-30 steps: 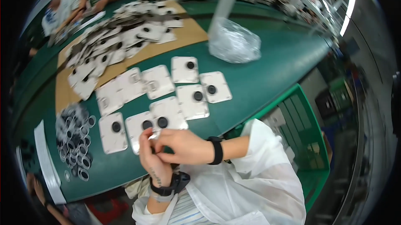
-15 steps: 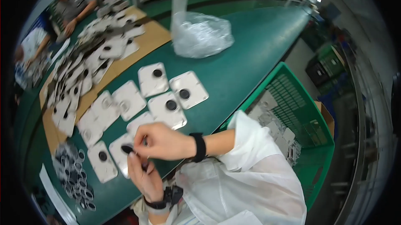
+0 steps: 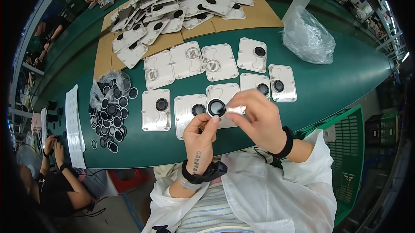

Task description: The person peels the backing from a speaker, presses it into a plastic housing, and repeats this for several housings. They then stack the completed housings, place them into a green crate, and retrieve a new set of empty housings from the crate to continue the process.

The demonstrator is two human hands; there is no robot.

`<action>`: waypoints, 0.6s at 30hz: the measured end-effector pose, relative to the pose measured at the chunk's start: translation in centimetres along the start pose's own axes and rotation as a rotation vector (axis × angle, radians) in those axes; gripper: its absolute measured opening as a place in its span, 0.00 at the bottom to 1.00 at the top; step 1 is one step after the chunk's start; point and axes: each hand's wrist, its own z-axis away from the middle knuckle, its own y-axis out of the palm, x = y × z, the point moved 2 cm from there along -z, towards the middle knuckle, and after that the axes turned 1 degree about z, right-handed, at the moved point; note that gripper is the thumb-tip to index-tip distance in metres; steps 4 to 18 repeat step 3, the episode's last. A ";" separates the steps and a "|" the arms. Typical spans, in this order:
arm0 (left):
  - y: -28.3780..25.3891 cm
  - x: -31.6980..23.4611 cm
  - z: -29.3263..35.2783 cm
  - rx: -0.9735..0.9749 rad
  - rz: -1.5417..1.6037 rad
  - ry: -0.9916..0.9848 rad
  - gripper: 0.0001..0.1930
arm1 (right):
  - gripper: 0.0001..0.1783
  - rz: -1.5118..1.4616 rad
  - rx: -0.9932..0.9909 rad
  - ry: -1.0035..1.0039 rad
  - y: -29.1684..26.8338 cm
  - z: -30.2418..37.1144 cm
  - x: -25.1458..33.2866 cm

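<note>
Between my hands is a round black disc with a pale rim (image 3: 216, 108), held above the white plates. My left hand (image 3: 201, 140) pinches its lower edge between thumb and fingers. At its right edge, my right hand (image 3: 259, 120) has thumb and forefinger closed on a small dark bit that I cannot make out. Behind the disc lies a white square plate (image 3: 222, 89), partly covered by my hands. Beside it are another white plate (image 3: 183, 103) and a plate at the left (image 3: 156, 120), both with black discs fitted.
Loose black discs (image 3: 113, 116) lie heaped at the left by a plastic bag. White plates pile up on cardboard (image 3: 255, 19) at the back. A clear plastic bag (image 3: 307, 38) sits far right, a green crate (image 3: 348, 164) at the table's right edge. Co-workers sit left and behind.
The view has swung, bringing the table level and my hands toward the middle. Both hands stay together at the disc, whose face with the pale rim now shows.
</note>
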 end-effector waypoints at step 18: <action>0.0 -0.4 -0.1 0.047 -0.157 0.032 0.10 | 0.26 0.157 0.007 -0.439 0.3 0.2 -1.1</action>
